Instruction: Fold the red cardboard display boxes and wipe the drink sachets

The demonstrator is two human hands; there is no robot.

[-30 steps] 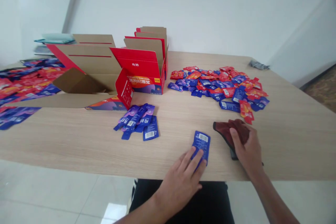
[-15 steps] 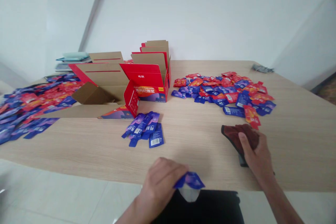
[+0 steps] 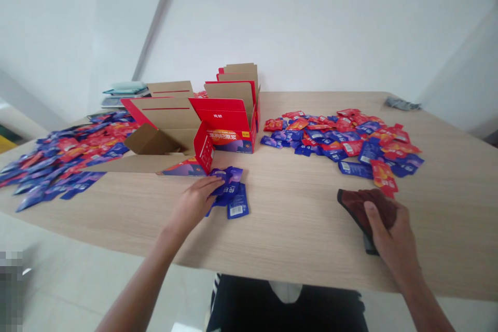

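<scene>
My left hand reaches over a small pile of blue sachets in front of the open box. Its fingers are closed on a blue sachet at the left side of that pile, and they partly cover it. On the right, my right hand grips a dark red cloth with a black edge, resting on the table. Below the cloth a dark grey piece shows.
An open cardboard box lies with its flaps spread, and several red boxes stand behind it. Mixed red and blue sachets are heaped at left and right. A grey crumpled item lies at the far right edge.
My left hand has moved forward and left from the table's front edge to the small pile, carrying a blue sachet. The right hand keeps its hold on the cloth. The view has shifted slightly.
</scene>
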